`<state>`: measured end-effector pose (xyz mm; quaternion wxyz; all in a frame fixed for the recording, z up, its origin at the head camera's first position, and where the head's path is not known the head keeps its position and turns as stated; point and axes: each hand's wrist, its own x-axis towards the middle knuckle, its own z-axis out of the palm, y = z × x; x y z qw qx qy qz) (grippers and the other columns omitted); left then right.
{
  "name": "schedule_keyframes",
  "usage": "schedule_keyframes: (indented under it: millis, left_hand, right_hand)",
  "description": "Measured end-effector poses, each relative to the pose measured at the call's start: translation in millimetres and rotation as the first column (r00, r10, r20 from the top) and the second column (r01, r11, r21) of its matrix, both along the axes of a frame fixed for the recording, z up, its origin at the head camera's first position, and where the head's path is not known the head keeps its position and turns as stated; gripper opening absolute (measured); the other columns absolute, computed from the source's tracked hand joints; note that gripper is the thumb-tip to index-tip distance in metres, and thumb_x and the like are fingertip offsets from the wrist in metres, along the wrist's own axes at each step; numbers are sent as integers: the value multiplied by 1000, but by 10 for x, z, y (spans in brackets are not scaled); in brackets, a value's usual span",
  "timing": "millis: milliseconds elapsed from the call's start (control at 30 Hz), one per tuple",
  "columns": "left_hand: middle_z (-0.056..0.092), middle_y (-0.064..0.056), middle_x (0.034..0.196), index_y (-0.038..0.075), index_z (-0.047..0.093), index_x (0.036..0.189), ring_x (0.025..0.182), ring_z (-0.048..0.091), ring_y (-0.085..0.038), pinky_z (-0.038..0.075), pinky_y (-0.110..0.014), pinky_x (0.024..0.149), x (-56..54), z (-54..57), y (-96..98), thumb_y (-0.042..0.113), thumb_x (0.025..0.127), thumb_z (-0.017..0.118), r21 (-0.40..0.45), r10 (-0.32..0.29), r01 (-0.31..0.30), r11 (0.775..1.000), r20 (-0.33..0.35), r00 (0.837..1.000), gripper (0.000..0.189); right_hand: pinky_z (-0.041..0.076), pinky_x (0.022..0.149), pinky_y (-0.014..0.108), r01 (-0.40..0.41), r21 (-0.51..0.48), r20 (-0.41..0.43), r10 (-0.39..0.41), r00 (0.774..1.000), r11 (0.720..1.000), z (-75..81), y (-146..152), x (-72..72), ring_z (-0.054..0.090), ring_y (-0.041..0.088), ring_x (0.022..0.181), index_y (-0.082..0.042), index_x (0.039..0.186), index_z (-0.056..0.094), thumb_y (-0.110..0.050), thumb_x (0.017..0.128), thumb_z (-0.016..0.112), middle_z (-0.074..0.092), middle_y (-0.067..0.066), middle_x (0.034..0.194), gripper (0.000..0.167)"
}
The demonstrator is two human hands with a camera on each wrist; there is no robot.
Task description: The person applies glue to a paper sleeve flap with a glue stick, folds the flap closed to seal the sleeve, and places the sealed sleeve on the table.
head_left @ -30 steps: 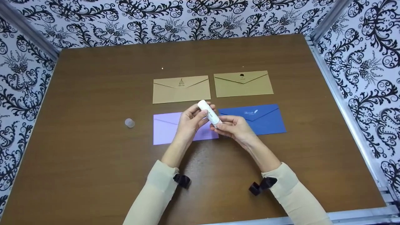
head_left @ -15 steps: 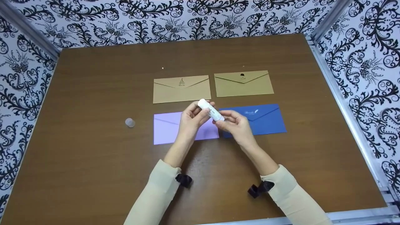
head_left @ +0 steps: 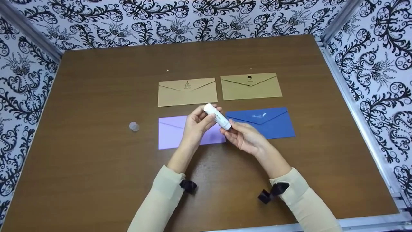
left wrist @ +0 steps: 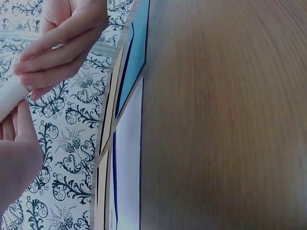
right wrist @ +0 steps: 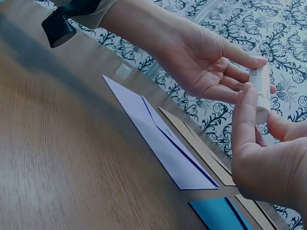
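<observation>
A white glue stick is held up at a slant above the envelopes. My left hand grips its upper part between thumb and fingers. At the lower end, the thumb and fingertips of my right hand pinch the base, which the right wrist view shows as the tube's round bottom. Below the hands lie a lilac envelope, partly covered by the left hand, and a blue envelope. A small translucent cap sits on the table to the left.
Behind the hands a tan envelope and an olive-gold envelope lie side by side on the brown wooden table. Patterned black-and-white panels rise at the back and sides. A metal rail runs along the right edge.
My right hand's fingers have shifted and turned about the glue stick's base, thumb raised over it, then lowered, now along its side. The left hand stays nearly still around the tube.
</observation>
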<state>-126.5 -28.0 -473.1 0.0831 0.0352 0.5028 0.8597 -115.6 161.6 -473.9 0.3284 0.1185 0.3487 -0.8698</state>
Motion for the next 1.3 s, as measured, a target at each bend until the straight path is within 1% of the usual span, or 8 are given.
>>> schedule_keyframes:
  millis: [100,267,333,667,833,967,1100,1300]
  left_hand:
    - [73,-14,116,-9,58,121,126,57,-46,56,-37,99,5,-3,1,-7,96,55,-3,8,-8,1000,-1,1000,26]
    - [72,-15,117,-9,57,122,127,55,-47,56,-37,100,15,-5,5,-7,96,55,-5,22,-22,1000,5,1000,27]
    - [73,-14,117,-8,58,122,124,60,-42,56,-37,100,19,-10,9,-7,95,56,-3,29,-29,1000,8,1000,27]
    - [72,-15,118,-8,58,122,121,64,-37,56,-36,100,11,-33,46,-7,95,57,-3,66,-66,998,14,998,28]
    - [72,-12,118,-6,59,122,117,67,-27,55,-35,101,14,-28,48,-7,94,58,13,43,-43,999,9,999,28]
    - [73,-10,117,-7,57,123,116,68,-26,55,-35,102,17,-21,35,-7,94,59,17,17,-17,1000,-12,1000,29]
    - [73,-8,114,-13,54,125,116,68,-28,55,-36,101,19,-16,26,-6,94,60,17,7,-6,1000,-26,1000,32]
    - [74,-8,113,-15,52,125,111,71,-22,55,-35,100,11,-30,28,-5,93,62,26,11,-10,1000,-31,999,35]
  right_hand:
    - [61,79,20,19,-11,-9,-19,1000,1000,-6,4,-1,76,19,86,1,105,66,-10,103,49,73,14,96,21]
    - [60,85,22,60,14,-62,-59,996,998,-27,-14,6,75,21,92,-1,104,70,-1,102,49,71,12,103,21]
    - [60,87,24,90,34,-87,-87,992,995,-36,-30,8,74,21,94,-3,104,71,2,100,50,69,11,105,21]
    - [60,90,26,260,132,-177,-236,956,956,-48,-116,31,73,20,97,-4,104,69,13,94,53,68,11,105,26]
    - [58,94,27,199,56,-146,-189,971,978,-70,-67,34,71,19,104,-6,112,68,-2,100,54,68,10,112,19]
    - [60,87,24,110,2,-87,-110,990,994,-92,3,34,74,18,96,-5,111,70,-15,103,52,71,11,107,22]
    - [61,79,20,69,-30,-54,-70,996,997,-97,38,25,74,16,85,-1,106,70,-11,102,54,72,12,98,19]
    - [61,84,22,97,-18,-71,-98,993,995,-79,22,19,74,19,91,-2,104,71,-2,100,53,70,12,103,18]
